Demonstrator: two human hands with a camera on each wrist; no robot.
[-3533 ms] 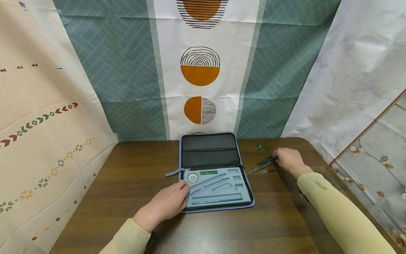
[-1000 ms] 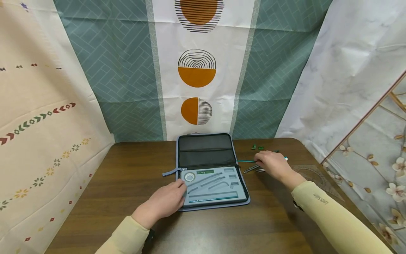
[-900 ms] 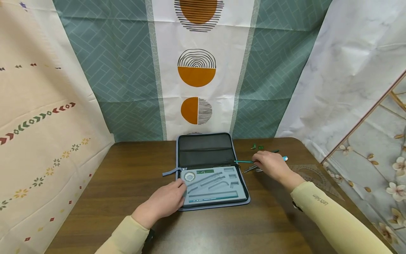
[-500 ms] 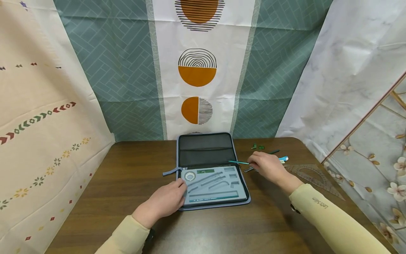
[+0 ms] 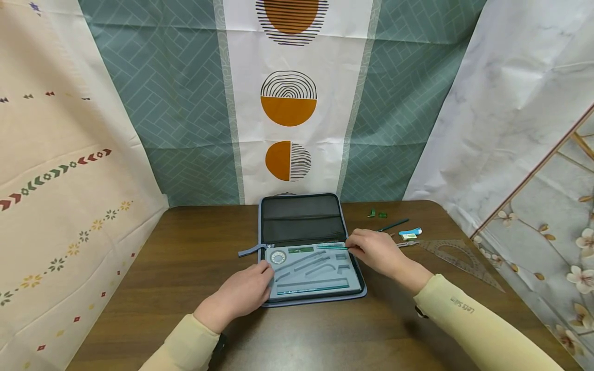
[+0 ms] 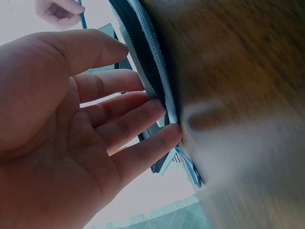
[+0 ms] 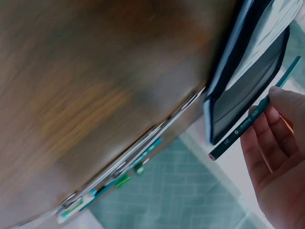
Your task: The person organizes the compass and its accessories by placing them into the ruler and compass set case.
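Note:
An open zip case [image 5: 303,226] with a grey foam tray [image 5: 355,281] lies on the table. My right hand [image 5: 376,250] pinches a dark green pencil [image 5: 331,248] between thumb and fingers, over the tray's upper right part. In the right wrist view, the pencil [image 7: 243,126] shows a "2H" mark near its end. At the case's left edge rests my left hand [image 5: 236,296], its fingertips against the zippered rim [image 6: 159,67] in the left wrist view. Set in the foam are a round white disc [image 5: 278,257], a small green box [image 5: 300,250] and a teal strip [image 5: 313,289].
Right of the case lie another dark pencil [image 5: 393,225], a blue-capped item [image 5: 410,232], a white-and-green eraser [image 5: 409,237], a metal compass [image 5: 407,243] and a clear set square [image 5: 431,247]. Two small green pieces [image 5: 382,215] sit near the back edge. Fabric hangs behind.
From among the loose tools, my right hand has picked up the pencil and carried it left over the foam tray. The left hand has stayed at the case's edge.

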